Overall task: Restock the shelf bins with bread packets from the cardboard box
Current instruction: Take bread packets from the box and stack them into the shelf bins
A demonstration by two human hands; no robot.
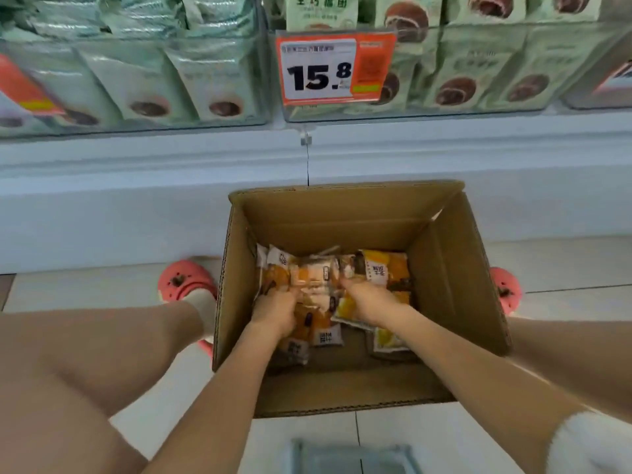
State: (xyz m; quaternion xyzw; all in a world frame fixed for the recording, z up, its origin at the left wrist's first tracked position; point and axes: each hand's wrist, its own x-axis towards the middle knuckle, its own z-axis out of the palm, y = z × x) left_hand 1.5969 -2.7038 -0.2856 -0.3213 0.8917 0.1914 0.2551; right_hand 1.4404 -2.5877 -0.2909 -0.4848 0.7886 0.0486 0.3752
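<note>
Both my hands down inside open brown cardboard box on pale tiled floor | left hand and right hand each grasping orange-and-white plastic bread packets heaped on box bottom | clear shelf bins above hold pale green packets | orange price tag reads 15.8

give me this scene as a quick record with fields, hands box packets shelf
left hand: in box, gripping packets
right hand: in box, on packets; grip unclear
box: open cardboard, on floor between the feet
packets: orange and white, loose layer at box bottom
shelf bins: clear, holding green packets
price tag: reads 15.8
</note>
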